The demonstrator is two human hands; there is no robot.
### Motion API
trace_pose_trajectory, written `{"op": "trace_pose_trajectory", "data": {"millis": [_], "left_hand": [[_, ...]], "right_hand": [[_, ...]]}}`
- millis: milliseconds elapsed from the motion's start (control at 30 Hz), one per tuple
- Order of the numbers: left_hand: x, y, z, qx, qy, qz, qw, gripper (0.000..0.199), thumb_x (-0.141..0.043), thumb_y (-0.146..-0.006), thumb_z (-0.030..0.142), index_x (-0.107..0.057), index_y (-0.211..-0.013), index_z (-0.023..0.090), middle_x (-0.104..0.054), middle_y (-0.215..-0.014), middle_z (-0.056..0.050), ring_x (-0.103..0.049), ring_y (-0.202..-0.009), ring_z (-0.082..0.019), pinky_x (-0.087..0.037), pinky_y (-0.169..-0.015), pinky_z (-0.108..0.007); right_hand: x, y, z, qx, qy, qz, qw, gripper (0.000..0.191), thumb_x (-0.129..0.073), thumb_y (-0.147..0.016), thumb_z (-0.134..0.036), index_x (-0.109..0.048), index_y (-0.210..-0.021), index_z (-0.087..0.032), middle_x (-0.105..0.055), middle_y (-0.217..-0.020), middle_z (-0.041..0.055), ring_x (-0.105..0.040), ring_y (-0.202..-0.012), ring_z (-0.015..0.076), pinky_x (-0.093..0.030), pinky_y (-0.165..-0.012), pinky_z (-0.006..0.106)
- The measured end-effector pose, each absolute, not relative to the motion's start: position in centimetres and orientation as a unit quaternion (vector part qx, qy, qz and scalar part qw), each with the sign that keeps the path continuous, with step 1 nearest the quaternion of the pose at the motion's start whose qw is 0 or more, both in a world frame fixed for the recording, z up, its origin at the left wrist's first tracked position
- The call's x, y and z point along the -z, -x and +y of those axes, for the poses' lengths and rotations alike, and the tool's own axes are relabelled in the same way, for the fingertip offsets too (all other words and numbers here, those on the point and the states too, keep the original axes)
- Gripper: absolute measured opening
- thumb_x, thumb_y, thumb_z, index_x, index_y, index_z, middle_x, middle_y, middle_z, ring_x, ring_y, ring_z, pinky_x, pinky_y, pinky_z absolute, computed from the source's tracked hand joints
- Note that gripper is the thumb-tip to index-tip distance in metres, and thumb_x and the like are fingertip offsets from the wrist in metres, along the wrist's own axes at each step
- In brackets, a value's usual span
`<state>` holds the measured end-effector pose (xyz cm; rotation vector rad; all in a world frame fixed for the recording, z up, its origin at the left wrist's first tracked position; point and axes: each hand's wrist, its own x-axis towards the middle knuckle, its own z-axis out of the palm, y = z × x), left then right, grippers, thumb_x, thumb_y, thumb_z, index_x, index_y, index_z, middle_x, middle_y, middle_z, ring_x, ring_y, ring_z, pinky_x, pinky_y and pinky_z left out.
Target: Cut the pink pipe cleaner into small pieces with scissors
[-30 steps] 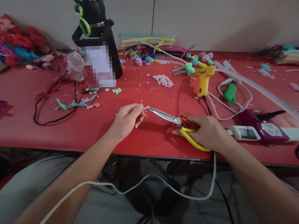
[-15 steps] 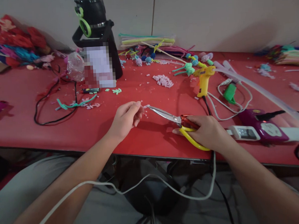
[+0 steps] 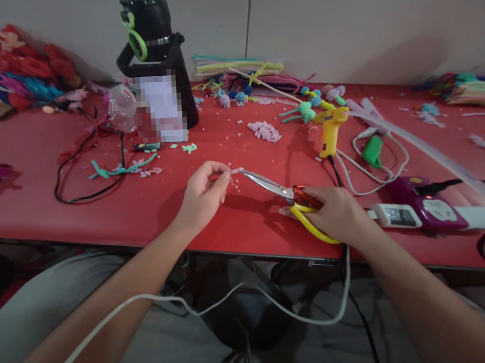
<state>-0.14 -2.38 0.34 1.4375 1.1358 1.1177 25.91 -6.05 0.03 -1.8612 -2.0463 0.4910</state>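
Note:
My right hand [image 3: 337,213] grips the yellow and red handles of a pair of scissors [image 3: 275,189] over the near edge of the red table [image 3: 146,203]. The steel blades point left and look shut, their tips touching a small pale piece [image 3: 235,171]. My left hand [image 3: 203,194] pinches that piece between thumb and forefinger just above the table. Tiny pale clippings lie below the blade tips.
A yellow glue gun [image 3: 330,129] stands behind the scissors, a green plug [image 3: 372,150] and white cords beside it. A purple power strip [image 3: 426,208] lies at right. A black bottle [image 3: 154,50], a pile of pale cut pieces [image 3: 265,130], pipe cleaners [image 3: 240,66] and a black cable [image 3: 88,173] sit further back.
My left hand has risen a little and its fingers have curled into a tighter pinch on the pale piece. The scissors and my right hand have barely moved.

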Motion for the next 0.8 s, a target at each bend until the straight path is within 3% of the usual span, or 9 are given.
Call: {"op": "trace_pose_trajectory", "data": {"millis": [333,800], "left_hand": [[0.20,0.03,-2.44,-0.469,-0.643,0.467,0.385,0.009,-0.058,-0.093,0.027,-0.059,-0.090,0.018,-0.052,-0.062,0.003,-0.048,-0.049,-0.008,-0.038,-0.046,-0.020],[-0.41,-0.18,-2.66,-0.452,-0.636,0.491,0.387,0.009,-0.058,-0.093,0.026,-0.060,-0.090,0.017,-0.049,-0.057,0.004,-0.046,-0.049,-0.008,-0.038,-0.048,-0.021]], "right_hand": [[0.26,-25.95,-6.04,-0.168,0.656,-0.716,0.171,0.072,-0.051,-0.067,-0.091,-0.033,-0.056,-0.023,-0.035,-0.053,-0.0036,-0.028,-0.053,0.0106,-0.025,-0.048,0.026],[0.08,-25.84,-5.98,-0.165,0.659,-0.714,0.167,0.073,-0.050,-0.066,-0.093,-0.033,-0.056,-0.023,-0.036,-0.052,-0.0035,-0.028,-0.052,0.0106,-0.025,-0.047,0.026]]}}
